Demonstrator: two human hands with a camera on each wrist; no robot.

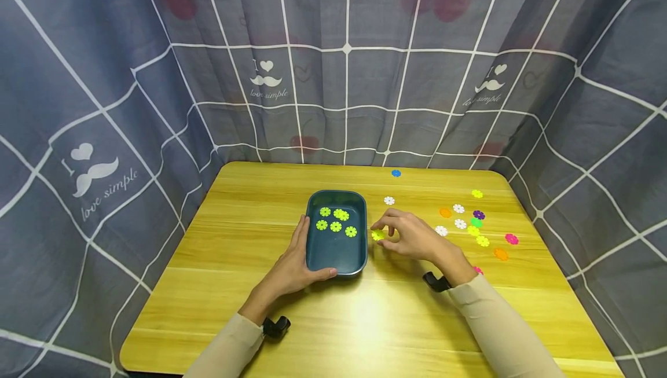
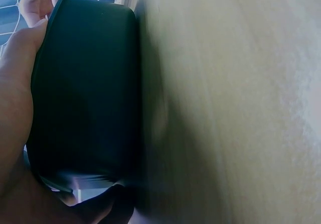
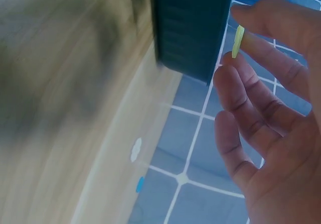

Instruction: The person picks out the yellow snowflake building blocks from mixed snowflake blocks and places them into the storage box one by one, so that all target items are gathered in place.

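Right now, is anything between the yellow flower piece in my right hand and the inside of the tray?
Only the tray's right rim, just left of the yellow flower piece in your right hand; no loose piece lies between. I can't tell whether yours clears the rim.

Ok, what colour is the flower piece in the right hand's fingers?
The flower piece is bright yellow-green, clearest in the head view.

Head view looks down; wrist views share tray [image 2: 85, 83].
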